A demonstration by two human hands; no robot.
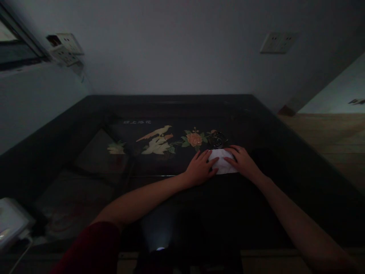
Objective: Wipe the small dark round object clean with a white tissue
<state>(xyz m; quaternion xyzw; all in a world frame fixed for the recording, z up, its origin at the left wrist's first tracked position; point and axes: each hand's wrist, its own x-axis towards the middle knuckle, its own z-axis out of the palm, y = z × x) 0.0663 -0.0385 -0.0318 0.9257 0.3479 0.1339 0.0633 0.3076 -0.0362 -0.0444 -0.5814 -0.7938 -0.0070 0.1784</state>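
A small white piece, paper or thin cloth (221,164), lies on the dark glossy tabletop (176,205). My left hand (200,167) rests at its left side, fingers spread, with the tips on the white piece. From the right, my right hand (242,161) touches it too, its fingers apart and stretched over the right and upper edge. Both hands lie low against the table. Just behind the white piece is a dark, shiny round object (218,140), too dim to name. The image is dark, so folds in the white piece are hard to make out.
Bird (155,133) and flower (194,139) pictures decorate the table. A white device (13,224) with a cable stands at the near left. Behind the table rises a wall with sockets (278,42). Wooden flooring (327,133) shows at the right.
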